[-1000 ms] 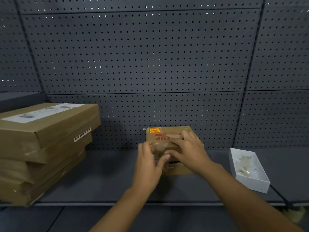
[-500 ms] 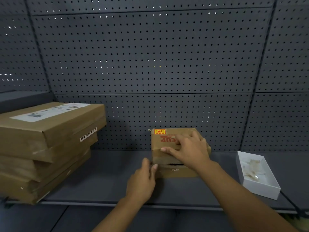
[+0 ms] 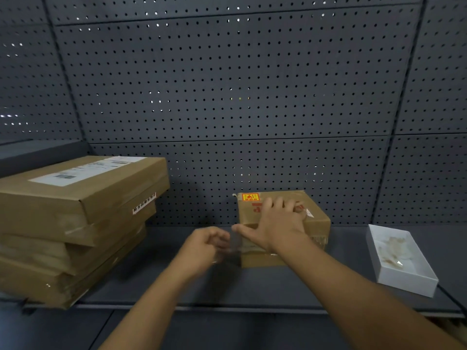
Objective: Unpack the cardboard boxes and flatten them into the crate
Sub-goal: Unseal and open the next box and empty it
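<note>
Small box [image 3: 283, 223]: brown cardboard, on the shelf [image 3: 278, 286] at centre, its far side close to the pegboard [image 3: 227, 97]; a yellow-and-red sticker sits at its far left top corner, red print beside it.
Right hand [image 3: 278, 223]: palm down on top of the small box, fingers [image 3: 280, 203] spread nearly straight across the lid, thumb reaching left along the near top edge.
Left hand [image 3: 204, 246]: just left of the small box, blurred; fingers curled, pinching what looks like a strip of clear tape [image 3: 235, 246] that runs to the box's left face.
Stack [image 3: 75, 223]: flat brown cartons piled at the left of the shelf, well apart from the small box; the top one carries a white label [image 3: 86, 170], and a small printed sticker is on its right side.
White tray [image 3: 401, 261]: open, at the right of the shelf, apart from the small box, holding crumpled clear material.
Crate: not in view.
</note>
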`<action>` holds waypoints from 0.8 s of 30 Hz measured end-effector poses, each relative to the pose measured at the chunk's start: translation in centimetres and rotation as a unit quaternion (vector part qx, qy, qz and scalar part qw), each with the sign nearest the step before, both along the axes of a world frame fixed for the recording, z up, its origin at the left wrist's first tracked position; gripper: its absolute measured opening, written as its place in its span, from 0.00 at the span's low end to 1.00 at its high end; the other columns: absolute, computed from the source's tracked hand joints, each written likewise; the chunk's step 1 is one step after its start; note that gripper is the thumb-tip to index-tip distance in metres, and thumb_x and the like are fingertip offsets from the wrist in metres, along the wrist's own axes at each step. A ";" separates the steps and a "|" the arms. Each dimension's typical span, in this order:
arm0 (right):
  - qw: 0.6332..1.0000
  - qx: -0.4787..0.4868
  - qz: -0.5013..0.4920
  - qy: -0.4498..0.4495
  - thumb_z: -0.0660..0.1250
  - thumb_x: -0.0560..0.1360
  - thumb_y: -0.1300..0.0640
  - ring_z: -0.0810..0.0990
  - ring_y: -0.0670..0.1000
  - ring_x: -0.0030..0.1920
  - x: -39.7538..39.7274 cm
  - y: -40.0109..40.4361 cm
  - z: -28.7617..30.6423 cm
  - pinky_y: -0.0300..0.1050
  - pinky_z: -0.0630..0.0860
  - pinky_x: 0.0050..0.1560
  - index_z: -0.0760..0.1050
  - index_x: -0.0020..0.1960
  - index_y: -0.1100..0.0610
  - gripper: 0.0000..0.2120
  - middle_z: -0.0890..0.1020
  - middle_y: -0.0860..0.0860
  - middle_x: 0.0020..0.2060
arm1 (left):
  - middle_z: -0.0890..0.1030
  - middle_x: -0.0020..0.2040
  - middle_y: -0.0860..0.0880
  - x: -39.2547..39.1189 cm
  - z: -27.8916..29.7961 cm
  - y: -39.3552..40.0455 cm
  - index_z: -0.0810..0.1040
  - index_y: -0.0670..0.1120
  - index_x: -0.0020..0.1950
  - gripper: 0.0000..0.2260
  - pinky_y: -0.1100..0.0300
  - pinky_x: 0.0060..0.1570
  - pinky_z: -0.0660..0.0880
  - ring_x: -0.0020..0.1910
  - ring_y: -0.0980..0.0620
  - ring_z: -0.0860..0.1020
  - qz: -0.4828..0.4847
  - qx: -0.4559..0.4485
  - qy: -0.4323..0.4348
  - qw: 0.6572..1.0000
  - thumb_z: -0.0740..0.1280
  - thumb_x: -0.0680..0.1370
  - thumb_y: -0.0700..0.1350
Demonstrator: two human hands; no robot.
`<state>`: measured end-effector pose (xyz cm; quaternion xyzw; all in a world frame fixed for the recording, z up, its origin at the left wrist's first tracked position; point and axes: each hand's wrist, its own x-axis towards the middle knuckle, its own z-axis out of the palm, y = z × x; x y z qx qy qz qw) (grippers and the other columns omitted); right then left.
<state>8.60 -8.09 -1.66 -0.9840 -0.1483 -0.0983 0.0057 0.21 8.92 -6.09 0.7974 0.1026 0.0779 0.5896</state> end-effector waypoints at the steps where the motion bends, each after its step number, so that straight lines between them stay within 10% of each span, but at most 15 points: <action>1: 1.000 0.004 -0.001 -0.005 0.49 0.66 0.16 0.64 0.65 0.72 0.0 0.0 -0.2 0.72 0.63 0.69 0.60 0.75 0.57 0.55 0.69 0.58 0.70 | 0.85 0.49 0.38 0.1 -0.4 0.7 0.81 0.40 0.53 0.20 0.43 0.57 0.81 0.52 0.39 0.85 0.014 0.004 -0.001 1.000 0.55 0.77 0.23; 16: 0.996 -0.002 0.077 0.035 0.52 0.65 0.18 0.63 0.60 0.71 0.4 -3.1 0.5 0.68 0.63 0.70 0.62 0.71 0.54 0.49 0.67 0.53 0.69 | 0.77 0.43 0.51 1.7 -2.6 -4.4 0.73 0.47 0.50 0.12 0.60 0.37 0.73 0.37 0.59 0.77 -0.050 0.023 -0.065 0.996 0.54 0.88 0.46; 24: 0.992 -0.032 0.106 0.061 0.51 0.67 0.20 0.63 0.60 0.70 0.3 -4.0 1.1 0.67 0.65 0.69 0.63 0.67 0.53 0.44 0.68 0.53 0.66 | 0.76 0.50 0.43 2.0 -3.0 -3.8 0.69 0.45 0.61 0.12 0.55 0.38 0.75 0.44 0.49 0.74 -0.146 0.028 -0.038 0.988 0.59 0.87 0.54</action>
